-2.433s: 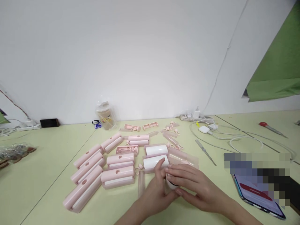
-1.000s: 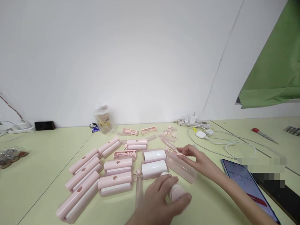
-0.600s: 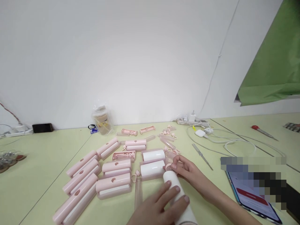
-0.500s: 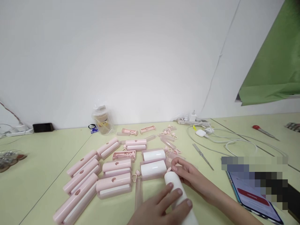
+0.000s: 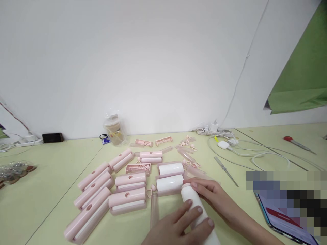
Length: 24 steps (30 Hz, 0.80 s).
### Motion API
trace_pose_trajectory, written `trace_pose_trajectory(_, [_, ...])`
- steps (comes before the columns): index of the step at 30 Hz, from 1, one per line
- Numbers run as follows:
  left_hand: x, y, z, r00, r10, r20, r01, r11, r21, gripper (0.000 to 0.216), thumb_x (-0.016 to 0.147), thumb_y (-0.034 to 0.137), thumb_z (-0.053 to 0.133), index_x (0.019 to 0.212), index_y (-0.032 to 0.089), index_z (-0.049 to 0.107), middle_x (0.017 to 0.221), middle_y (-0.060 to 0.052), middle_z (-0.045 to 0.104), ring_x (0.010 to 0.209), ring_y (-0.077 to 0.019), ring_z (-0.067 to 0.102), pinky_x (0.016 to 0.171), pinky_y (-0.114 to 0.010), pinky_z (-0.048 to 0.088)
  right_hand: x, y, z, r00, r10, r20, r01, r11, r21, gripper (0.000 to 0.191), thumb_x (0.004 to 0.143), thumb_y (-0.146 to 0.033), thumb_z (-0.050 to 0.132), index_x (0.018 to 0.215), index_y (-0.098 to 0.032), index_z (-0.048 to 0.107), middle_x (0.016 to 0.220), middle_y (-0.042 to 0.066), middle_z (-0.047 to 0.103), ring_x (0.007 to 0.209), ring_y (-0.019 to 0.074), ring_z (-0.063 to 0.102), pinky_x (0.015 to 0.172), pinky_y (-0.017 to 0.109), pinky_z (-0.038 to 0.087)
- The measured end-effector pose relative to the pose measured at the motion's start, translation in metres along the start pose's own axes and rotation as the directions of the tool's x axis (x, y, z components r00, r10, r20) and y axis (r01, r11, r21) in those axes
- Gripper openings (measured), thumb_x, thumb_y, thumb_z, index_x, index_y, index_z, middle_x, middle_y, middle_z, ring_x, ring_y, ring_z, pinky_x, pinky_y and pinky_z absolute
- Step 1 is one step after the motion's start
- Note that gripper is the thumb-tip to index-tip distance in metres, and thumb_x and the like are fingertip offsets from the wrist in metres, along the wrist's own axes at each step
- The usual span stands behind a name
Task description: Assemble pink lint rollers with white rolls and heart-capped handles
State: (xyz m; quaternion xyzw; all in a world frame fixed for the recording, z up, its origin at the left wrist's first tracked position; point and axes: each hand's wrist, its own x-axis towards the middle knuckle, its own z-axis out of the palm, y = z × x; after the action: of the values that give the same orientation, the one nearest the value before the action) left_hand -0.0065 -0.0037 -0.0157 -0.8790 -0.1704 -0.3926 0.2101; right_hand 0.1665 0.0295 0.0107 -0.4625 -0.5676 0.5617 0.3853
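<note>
White, glossy plastic-looking, the white roll (image 5: 195, 207) lies at the table's near edge under my left hand (image 5: 181, 224), my fingers curled over its side. With my right hand (image 5: 208, 190) I pinch the pink cap (image 5: 187, 184) at the roll's far end. Half a second ago that cap stood tilted at the end; now it sits flatter against it. Beyond, two clear pinkish trays (image 5: 160, 192) each hold a white roll. I count seven pink cases (image 5: 127, 196), white showing through each one's slot. Of three open pink shells (image 5: 129, 168), the nearest contains small pink pieces. By the wall, one cup (image 5: 114, 132) stands inside a clear bag (image 5: 123, 136).
</note>
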Motion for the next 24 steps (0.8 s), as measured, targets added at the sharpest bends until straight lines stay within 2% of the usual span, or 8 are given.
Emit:
trace_pose_trajectory(4, [0.0018, 0.0023, 0.0007, 1.0, 0.017, -0.006, -0.017, 1.0, -0.022, 0.014, 0.084, 0.021, 0.056, 0.095, 0.017, 0.062, 0.091, 0.007, 0.067, 0.102, -0.0099, 0.054, 0.107, -0.029, 0.031, -0.0005, 0.0013, 0.0013, 0.998, 0.068, 0.006, -0.069, 0.996, 0.059, 0.035, 0.077, -0.048, 0.058, 0.092, -0.019, 0.072, 0.103, 0.005, 0.069, 0.103, 0.0289, 0.055, 0.089, 0.037, 0.042])
trace_pose_trajectory(12, [-0.0002, 0.001, 0.0026, 0.999, 0.038, 0.003, -0.038, 0.999, -0.006, 0.014, 0.082, 0.021, 0.057, 0.094, 0.018, 0.063, 0.097, 0.008, 0.065, 0.103, -0.0115, 0.053, 0.108, -0.032, 0.03, -0.0009, -0.0001, -0.0012, 0.998, -0.014, 0.054, 0.012, 0.999, 0.036, 0.035, 0.083, -0.047, 0.05, 0.095, -0.022, 0.072, 0.108, 0.004, 0.067, 0.102, 0.0266, 0.055, 0.088, 0.035, 0.042])
trace_pose_trajectory(18, [-0.0004, 0.0011, 0.0, 0.999, 0.041, 0.015, -0.041, 0.999, -0.001, 0.014, 0.081, 0.024, 0.06, 0.093, 0.018, 0.063, 0.097, 0.007, 0.065, 0.106, -0.0109, 0.051, 0.108, -0.031, 0.03, -0.0011, 0.0, -0.0011, 0.999, -0.051, -0.002, 0.05, 0.997, -0.051, 0.032, 0.08, -0.046, 0.055, 0.092, -0.022, 0.073, 0.101, 0.005, 0.069, 0.102, 0.0295, 0.055, 0.089, 0.039, 0.041])
trace_pose_trajectory(20, [-0.001, 0.0018, -0.0004, 0.999, 0.038, 0.001, -0.038, 0.999, -0.003, 0.013, 0.082, 0.024, 0.059, 0.092, 0.018, 0.064, 0.096, 0.007, 0.065, 0.105, -0.0109, 0.052, 0.108, -0.031, 0.03, -0.0025, 0.0001, 0.0004, 1.0, -0.004, -0.021, 0.004, 1.0, 0.014, 0.032, 0.077, -0.047, 0.058, 0.088, -0.022, 0.073, 0.103, 0.005, 0.069, 0.103, 0.0289, 0.055, 0.089, 0.038, 0.04])
trace_pose_trajectory(24, [-0.0031, 0.0033, 0.0013, 0.999, 0.046, 0.013, -0.047, 0.999, 0.015, 0.012, 0.082, 0.023, 0.058, 0.091, 0.019, 0.064, 0.101, 0.008, 0.063, 0.106, -0.0116, 0.051, 0.108, -0.031, 0.031, -0.0053, -0.0003, 0.004, 0.992, 0.126, -0.017, -0.117, 0.958, 0.262, 0.029, 0.07, -0.046, 0.065, 0.085, -0.023, 0.074, 0.101, 0.005, 0.068, 0.097, 0.0262, 0.057, 0.084, 0.034, 0.045])
